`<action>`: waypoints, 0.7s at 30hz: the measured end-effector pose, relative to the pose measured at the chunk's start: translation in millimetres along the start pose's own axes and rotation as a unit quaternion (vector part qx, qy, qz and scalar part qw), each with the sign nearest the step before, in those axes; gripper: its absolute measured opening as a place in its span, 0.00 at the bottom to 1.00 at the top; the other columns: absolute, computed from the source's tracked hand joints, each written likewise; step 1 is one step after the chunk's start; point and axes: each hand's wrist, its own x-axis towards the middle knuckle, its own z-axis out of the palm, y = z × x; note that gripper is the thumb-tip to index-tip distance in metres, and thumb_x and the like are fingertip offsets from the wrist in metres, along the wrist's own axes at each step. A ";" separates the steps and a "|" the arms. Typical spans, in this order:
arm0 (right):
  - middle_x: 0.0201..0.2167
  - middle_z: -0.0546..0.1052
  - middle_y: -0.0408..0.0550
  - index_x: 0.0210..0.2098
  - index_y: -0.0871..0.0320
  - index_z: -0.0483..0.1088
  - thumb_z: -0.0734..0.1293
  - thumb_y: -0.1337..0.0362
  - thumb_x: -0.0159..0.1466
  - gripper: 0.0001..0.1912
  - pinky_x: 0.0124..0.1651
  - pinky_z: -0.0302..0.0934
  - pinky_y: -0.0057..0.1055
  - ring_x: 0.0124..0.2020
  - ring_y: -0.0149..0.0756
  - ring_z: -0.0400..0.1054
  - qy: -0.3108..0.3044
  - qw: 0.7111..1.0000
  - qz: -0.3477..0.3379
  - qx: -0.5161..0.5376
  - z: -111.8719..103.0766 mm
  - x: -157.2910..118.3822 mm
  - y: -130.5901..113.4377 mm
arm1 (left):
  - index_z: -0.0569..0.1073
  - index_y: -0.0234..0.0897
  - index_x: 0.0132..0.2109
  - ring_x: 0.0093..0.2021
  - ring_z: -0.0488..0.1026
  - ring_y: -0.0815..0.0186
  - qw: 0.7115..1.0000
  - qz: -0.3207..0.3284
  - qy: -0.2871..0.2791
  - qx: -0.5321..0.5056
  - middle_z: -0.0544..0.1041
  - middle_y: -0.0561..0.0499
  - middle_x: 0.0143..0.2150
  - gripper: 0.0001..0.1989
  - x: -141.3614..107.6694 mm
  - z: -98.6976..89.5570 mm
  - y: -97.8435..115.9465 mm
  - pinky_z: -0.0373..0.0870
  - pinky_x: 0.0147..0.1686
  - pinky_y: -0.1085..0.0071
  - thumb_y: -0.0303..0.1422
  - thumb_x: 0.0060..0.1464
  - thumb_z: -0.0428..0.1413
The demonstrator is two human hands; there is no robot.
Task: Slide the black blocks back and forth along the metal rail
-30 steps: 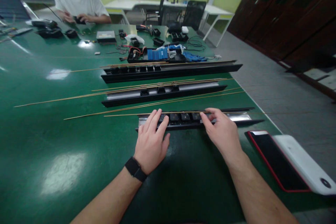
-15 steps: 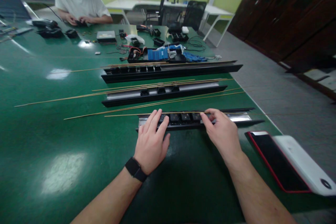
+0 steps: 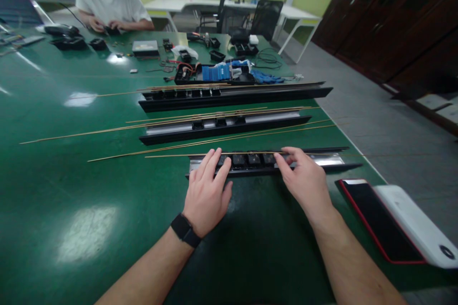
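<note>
Nearest to me on the green table lies a black channel with a shiny inside. Several black blocks sit in a row within it. My left hand rests over the channel's left part, fingers spread, holding nothing. A thin brass-coloured rod runs along the channel's far edge, passing by both hands. My right hand pinches this rod between thumb and fingers, just right of the blocks.
Two more black channels with blocks and rods lie beyond. Loose rods cross the table. At the right are a red-edged phone and a white device. A person sits across, near tools and a blue glove.
The rod has shifted very slightly to the right along with my right hand. My left hand stays in place on the channel.
</note>
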 end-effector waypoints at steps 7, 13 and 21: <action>0.35 0.80 0.47 0.48 0.54 0.78 0.66 0.47 0.71 0.19 0.43 0.64 0.36 0.37 0.41 0.74 0.005 1.000 -0.010 0.004 -0.2 0.0 -1.4 | 0.67 0.36 0.68 0.76 0.57 0.47 1.000 0.001 0.001 -0.003 0.61 0.35 0.76 0.26 0.7 -1.4 1.0 0.71 0.60 0.45 0.29 0.65 0.55; 0.36 0.79 0.47 0.47 0.54 0.78 0.66 0.47 0.71 0.19 0.43 0.63 0.36 0.38 0.42 0.74 0.004 1.000 0.002 -0.014 0.0 -0.2 -1.4 | 0.66 0.36 0.68 0.76 0.57 0.47 1.000 0.001 0.001 0.002 0.61 0.36 0.76 0.26 0.5 -0.5 0.6 0.72 0.60 0.45 0.30 0.65 0.55; 0.35 0.80 0.47 0.47 0.54 0.77 0.67 0.46 0.70 0.19 0.43 0.63 0.37 0.39 0.43 0.74 0.007 1.000 0.006 -0.026 0.0 0.7 -0.9 | 0.67 0.37 0.68 0.76 0.58 0.47 1.000 0.002 0.007 0.002 0.62 0.36 0.76 0.26 0.7 -0.1 0.4 0.72 0.60 0.46 0.30 0.65 0.55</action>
